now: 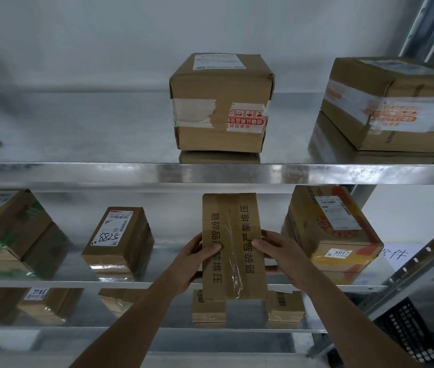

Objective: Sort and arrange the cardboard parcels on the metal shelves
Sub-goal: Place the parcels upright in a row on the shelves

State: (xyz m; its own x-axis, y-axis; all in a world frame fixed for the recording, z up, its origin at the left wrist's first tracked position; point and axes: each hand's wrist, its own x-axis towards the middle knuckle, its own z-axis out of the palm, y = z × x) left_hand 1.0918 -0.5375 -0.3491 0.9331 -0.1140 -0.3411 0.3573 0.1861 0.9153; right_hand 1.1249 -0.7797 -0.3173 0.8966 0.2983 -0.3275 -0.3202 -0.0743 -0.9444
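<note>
Long flat brown cardboard parcel (234, 247) with clear tape down its middle and printed black characters: held at 6 o'clock of view, in front of the middle metal shelf (51, 284), between the brown parcel marked 5288 (117, 239) at 9 o'clock and the orange-printed carton (335, 229) at 3 o'clock. Left hand (193, 264) grips its left long edge, thumb on the face; right hand (276, 251) grips the right edge likewise. Judgement: stiff board, probably light; the printed wording suggests fragile contents. Taped strip looks slick, so hold the bare cardboard edges at mid-length.
</note>
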